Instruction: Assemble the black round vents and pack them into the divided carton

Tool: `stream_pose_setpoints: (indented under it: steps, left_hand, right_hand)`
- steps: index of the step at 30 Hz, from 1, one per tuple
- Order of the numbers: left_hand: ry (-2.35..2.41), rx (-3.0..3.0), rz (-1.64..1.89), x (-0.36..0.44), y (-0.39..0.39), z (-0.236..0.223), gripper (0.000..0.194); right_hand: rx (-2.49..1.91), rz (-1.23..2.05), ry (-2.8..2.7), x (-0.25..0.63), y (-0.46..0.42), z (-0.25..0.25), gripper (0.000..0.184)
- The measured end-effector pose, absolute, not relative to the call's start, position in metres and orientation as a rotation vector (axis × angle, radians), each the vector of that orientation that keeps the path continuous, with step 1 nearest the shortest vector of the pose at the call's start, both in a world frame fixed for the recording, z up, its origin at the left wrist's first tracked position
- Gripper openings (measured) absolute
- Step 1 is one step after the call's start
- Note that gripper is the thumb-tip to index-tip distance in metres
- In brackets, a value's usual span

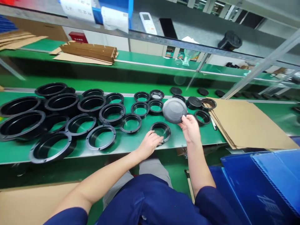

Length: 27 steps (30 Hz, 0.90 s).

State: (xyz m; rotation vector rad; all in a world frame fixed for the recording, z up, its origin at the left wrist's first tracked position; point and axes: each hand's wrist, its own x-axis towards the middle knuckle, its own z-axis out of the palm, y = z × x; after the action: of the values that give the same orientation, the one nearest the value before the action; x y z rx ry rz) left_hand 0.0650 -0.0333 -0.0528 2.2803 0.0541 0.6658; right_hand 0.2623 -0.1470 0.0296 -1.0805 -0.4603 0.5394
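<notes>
My right hand (pixel 191 127) is raised over the green bench (pixel 131 142) and grips the lower right edge of a dark grey round disc (pixel 174 110), tilted up toward me. My left hand (pixel 150 143) rests on the near rim of a small black plastic ring (pixel 160 130) lying flat near the front edge, fingers curled onto it. To the left, several black rings (pixel 100 136) lie in rows, growing larger toward the left end (pixel 21 123).
Flat cardboard sheets (pixel 248 125) lie on the bench at the right, with a pen at their edge. Blue corrugated plastic bins (pixel 262 184) stand at the lower right. More cardboard (pixel 89 53) lies on the far bench. Small black caps (pixel 202 91) sit behind.
</notes>
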Motion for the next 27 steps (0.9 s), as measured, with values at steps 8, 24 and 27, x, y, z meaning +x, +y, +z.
stream_pose_setpoints:
  steps: [8, 24, 27]
  left_hand:
    - [0.309, 0.771, 0.681, 0.056, -0.045, 0.011, 0.071]
    - [0.424, 0.371, 0.702, 0.038, -0.041, 0.016, 0.04]
    - [0.413, 0.373, 0.677, 0.039, -0.042, 0.016, 0.042]
  right_hand:
    - [-1.099, 0.911, -0.576, 0.191, -0.143, 0.002, 0.052]
    - [-1.57, 0.052, -1.526, 0.188, -0.107, -0.006, 0.071]
    - [-1.513, 0.181, -1.473, 0.191, -0.11, -0.001, 0.075]
